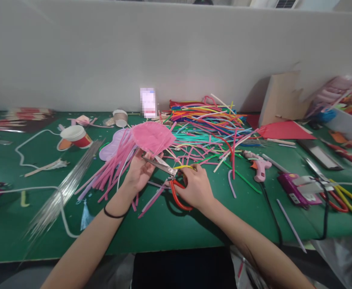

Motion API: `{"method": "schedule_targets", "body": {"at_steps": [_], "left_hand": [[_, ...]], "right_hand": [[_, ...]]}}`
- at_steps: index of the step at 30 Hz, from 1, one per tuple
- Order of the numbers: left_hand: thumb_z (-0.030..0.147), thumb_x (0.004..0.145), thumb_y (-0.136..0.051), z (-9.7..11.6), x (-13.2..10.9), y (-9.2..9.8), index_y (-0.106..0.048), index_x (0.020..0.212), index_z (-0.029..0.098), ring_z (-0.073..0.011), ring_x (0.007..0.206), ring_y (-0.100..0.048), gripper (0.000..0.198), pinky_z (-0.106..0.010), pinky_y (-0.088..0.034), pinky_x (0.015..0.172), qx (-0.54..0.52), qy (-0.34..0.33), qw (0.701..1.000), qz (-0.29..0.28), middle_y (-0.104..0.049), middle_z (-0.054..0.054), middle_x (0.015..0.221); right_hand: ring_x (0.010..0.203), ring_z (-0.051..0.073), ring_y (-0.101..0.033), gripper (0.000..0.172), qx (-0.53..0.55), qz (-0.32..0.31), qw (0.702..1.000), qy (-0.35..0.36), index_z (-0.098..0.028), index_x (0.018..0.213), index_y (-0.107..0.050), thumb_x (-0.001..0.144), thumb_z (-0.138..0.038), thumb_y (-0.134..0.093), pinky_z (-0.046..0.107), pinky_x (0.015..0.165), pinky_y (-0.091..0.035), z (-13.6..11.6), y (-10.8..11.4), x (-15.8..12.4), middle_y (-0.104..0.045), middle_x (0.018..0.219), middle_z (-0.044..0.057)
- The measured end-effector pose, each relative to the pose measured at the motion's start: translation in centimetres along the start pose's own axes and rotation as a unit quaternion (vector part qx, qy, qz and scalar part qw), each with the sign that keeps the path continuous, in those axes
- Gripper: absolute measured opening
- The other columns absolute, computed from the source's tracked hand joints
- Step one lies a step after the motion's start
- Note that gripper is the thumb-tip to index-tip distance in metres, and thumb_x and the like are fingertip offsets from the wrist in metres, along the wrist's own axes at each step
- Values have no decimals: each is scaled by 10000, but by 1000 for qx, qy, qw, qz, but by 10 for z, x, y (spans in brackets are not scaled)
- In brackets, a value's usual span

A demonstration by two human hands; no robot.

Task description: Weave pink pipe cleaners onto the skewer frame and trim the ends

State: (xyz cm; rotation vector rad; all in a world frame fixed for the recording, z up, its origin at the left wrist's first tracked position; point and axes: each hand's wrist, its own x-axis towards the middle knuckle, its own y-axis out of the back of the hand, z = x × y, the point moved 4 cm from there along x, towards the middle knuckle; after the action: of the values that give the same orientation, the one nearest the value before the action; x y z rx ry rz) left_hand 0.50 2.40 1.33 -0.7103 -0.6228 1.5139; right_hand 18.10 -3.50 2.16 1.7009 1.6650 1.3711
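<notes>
My right hand is closed around the red handles of a pair of scissors, whose metal blades point left towards my left hand. My left hand pinches a pink fan-shaped piece with long pink pipe-cleaner strands hanging from it to the lower left. A yellow pipe cleaner lies across the top of my right hand. A black band sits on my left wrist.
A pile of coloured pipe cleaners lies behind the hands on the green mat. A pink glue gun, purple tool and yellow-handled scissors lie right. Paper cups, silver wires and a white cord lie left.
</notes>
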Motion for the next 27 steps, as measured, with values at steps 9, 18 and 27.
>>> {"method": "schedule_targets", "body": {"at_steps": [9,18,27], "left_hand": [[171,618,-857,1,0,1,-638,745,219,-153,849,-714,257,-396,-486,1018,-19,-6,1000,11,-716,65,737],[263,594,-880,-6,6,8,-663,829,228,-150,828,-717,322,-377,-493,1019,7,-18,1000,-13,-724,55,767],[216,788,-746,-9,2,1,-685,855,207,-117,837,-718,91,-276,-544,935,-47,20,998,19,-761,24,870]], "right_hand": [[904,274,-511,454,10,-15,1000,-12,-176,832,-626,764,-625,-638,374,800,-400,4,-1,0,-693,803,79],[884,251,-541,435,38,-25,999,-11,-190,837,-626,780,-622,-628,339,768,-424,-6,-2,-3,-666,768,68],[805,212,-588,448,44,-30,999,-10,-186,832,-657,799,-630,-607,280,703,-453,-5,-6,-5,-662,769,74]]}}
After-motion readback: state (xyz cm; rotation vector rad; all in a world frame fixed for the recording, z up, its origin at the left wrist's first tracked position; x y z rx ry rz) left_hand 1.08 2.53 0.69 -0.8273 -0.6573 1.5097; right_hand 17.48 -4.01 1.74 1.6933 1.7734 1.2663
